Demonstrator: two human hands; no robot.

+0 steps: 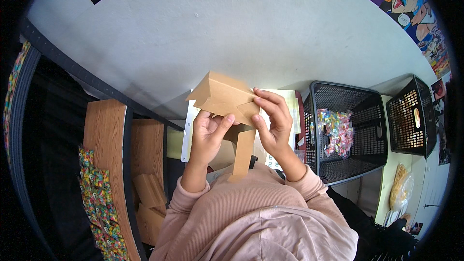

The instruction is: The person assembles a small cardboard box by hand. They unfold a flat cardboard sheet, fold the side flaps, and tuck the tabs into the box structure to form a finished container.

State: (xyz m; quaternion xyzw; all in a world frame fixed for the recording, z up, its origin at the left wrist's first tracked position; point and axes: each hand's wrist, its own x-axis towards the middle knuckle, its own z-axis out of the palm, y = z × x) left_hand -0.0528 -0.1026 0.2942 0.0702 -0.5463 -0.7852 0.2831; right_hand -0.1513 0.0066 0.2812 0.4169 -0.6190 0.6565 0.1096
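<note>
A partly folded brown cardboard box point(224, 94) is held up in front of my chest, its long flap hanging down toward my body. My left hand point(211, 133) grips its lower left edge, with the thumb on the front panel and the fingers behind. On the other side, my right hand point(274, 118) pinches the right end between thumb and fingers, where overlapping flaps meet. The inside of the box is mostly hidden. Below and behind it, white printed sheets point(190, 135) lie on a pale table.
A black plastic basket point(372, 97) on the right holds small colourful wrapped packets point(335, 130). A smaller black basket point(411, 116) stands beyond it. Strips of colourful packets point(99, 203) hang beside a wooden shelf point(104, 125) at left. Folded cardboard point(149, 191) rests there. A white wall rises ahead.
</note>
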